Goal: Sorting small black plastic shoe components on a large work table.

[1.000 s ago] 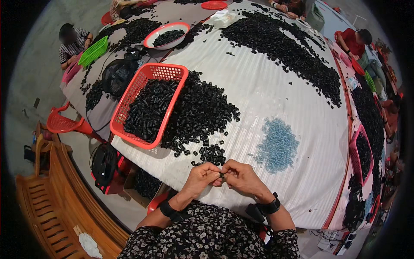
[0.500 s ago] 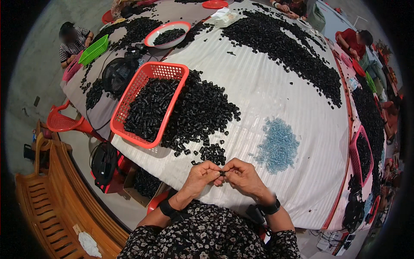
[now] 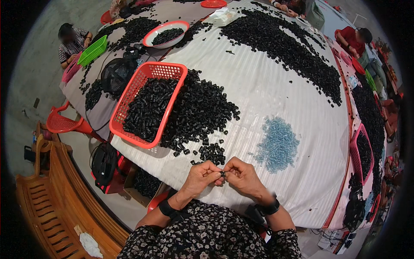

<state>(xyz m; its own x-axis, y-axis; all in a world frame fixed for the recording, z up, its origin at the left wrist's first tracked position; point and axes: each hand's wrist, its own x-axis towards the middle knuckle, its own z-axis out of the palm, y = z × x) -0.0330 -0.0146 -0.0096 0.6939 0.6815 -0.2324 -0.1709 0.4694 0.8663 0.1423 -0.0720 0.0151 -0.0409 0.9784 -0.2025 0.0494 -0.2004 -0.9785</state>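
Head view: small black part point(image 3: 222, 174) held at the near side of the tabletop point(image 3: 319, 181).
The part is pinched by the fingers of the left hand point(image 3: 199, 178); those of the right hand point(image 3: 245, 176) are pressed together at its side, anything between them hidden. Judged light, stiff, smooth enough to slip, hardly fragile; best taken by its outer wall, with fingertips.

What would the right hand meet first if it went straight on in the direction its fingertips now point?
Probably the small black plastic-looking piece, which the right hand seems to touch; just beyond it is the left hand. The exact depth is unclear.
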